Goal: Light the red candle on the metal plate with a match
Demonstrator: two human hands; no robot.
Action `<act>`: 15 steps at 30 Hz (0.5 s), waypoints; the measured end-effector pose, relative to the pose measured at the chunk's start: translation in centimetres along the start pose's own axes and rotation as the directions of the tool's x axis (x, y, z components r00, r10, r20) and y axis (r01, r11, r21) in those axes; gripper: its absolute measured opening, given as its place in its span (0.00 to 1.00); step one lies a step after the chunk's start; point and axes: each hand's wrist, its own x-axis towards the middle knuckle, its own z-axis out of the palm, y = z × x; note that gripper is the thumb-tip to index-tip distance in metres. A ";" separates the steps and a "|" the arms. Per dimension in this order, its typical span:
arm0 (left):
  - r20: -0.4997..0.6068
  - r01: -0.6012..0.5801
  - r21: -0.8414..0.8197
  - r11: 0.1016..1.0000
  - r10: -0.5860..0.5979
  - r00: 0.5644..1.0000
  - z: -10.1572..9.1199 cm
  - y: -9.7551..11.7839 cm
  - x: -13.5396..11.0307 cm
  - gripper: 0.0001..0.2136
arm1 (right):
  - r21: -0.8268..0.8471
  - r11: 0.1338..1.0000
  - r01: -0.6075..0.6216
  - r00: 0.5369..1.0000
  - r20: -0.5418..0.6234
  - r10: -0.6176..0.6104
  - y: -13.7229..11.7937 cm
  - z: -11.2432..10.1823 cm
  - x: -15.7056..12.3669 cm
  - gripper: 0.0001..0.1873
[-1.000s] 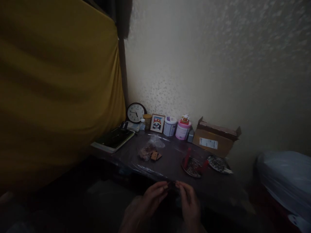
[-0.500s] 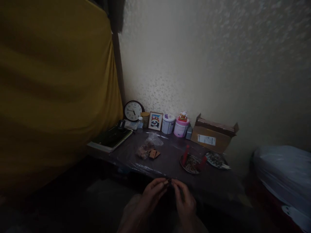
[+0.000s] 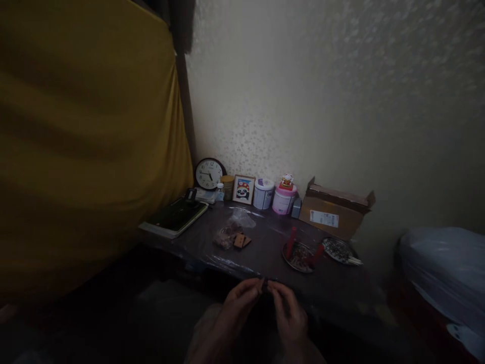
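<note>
My left hand [image 3: 239, 302] and my right hand [image 3: 289, 309] meet at the fingertips just in front of the table's near edge. Between them is a small dark brown piece [image 3: 264, 286], pinched by the fingers of both hands; it is too dim and small to name. On the table beyond lie flat brown wooden-looking pieces [image 3: 240, 240] with small dark marks. They rest against a clear plastic bag [image 3: 225, 237] with brownish contents.
Right of the bag, a round metal tray [image 3: 293, 264] carries red cylinders [image 3: 291, 242] and small bits. Beside it is another tray [image 3: 335, 249] with dark pieces and pale sticks. A clock [image 3: 209, 173], picture frame [image 3: 243, 190], tins [image 3: 263, 194] and cardboard box [image 3: 329, 210] line the wall.
The small piece has turned between my fingertips; its lighter side, seen before, now shows dark. Both hands stay almost in place, and the view has shifted slightly.
</note>
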 end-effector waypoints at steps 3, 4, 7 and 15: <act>-0.035 0.000 0.017 1.000 0.000 0.999 0.5 0.2 0.0 0.13 | 0.007 1.000 0.008 1.000 -0.001 -0.008 -0.1 0.0 0.0 0.09; -0.030 -0.004 0.017 1.000 0.005 1.000 0.5 0.2 0.1 0.12 | 0.006 1.000 0.018 1.000 -0.005 -0.018 -0.1 0.0 -0.1 0.09; -0.010 -0.019 -0.008 1.000 0.019 1.000 -0.1 -0.2 0.5 0.13 | -0.005 0.999 0.044 0.999 -0.019 -0.044 0.0 -0.1 -0.1 0.08; 0.038 -0.007 -0.072 0.997 0.010 0.999 -1.2 -1.0 0.8 0.14 | 0.001 0.998 0.068 0.998 0.007 -0.068 -0.1 -0.3 0.1 0.08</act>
